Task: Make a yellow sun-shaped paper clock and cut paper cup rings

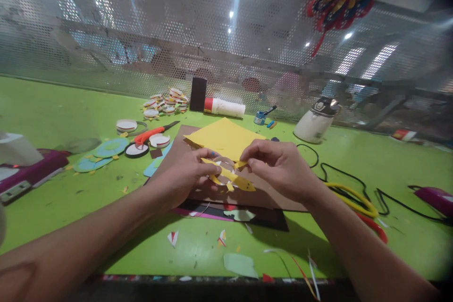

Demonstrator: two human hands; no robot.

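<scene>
My left hand (187,170) is closed on a yellow paper animal cutout (244,183). The cutout has a dotted head at its right end and short legs, and a pale ring-shaped piece lies against it. My right hand (279,167) pinches a small yellow paper strip (241,164) at the upper edge of this piece; whether the strip is joined to it I cannot tell. Beneath both hands lies a brown sheet (279,202). Just beyond them, a yellow paper sheet (226,137) rests on the brown one.
Orange-handled scissors (148,136), a roll of tape (137,150) and blue paper discs (111,147) lie at left. Several paper rings (170,103) are piled behind. A glue gun-like white object (311,125), black cable (347,170) and yellow-handled tool (354,198) sit at right. Paper scraps (240,264) litter the front.
</scene>
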